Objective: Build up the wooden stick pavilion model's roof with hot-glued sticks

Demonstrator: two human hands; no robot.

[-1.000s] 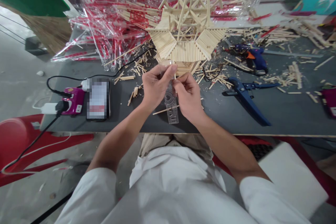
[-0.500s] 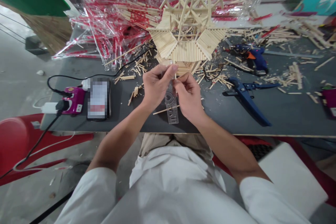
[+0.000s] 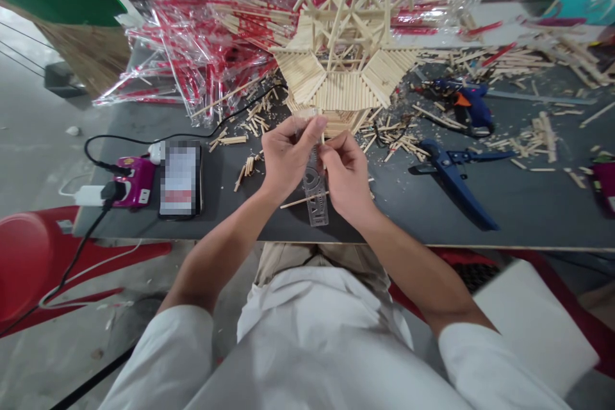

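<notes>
My left hand (image 3: 288, 150) is closed on the upper end of a clear plastic ruler (image 3: 318, 211) with cut-out shapes. Beside it my right hand (image 3: 346, 170) pinches a thin wooden stick (image 3: 323, 138), which lies along the ruler's edge; most of the stick is hidden by my fingers. Another loose stick (image 3: 298, 202) crosses the ruler's lower part. Just beyond my hands stands a model built of wooden sticks (image 3: 346, 91), with slatted panels below and long bare sticks rising above.
Stick offcuts (image 3: 403, 146) litter the grey table (image 3: 230, 218). On the right lie blue cutters (image 3: 456, 189) and a blue glue gun (image 3: 473, 106). To the left are a phone (image 3: 180, 179), a purple power adapter (image 3: 134, 182) with cables, and red-and-clear plastic wrappers (image 3: 187, 45).
Both hands keep their grip on the ruler and stick with hardly any movement. The view has shifted very slightly.
</notes>
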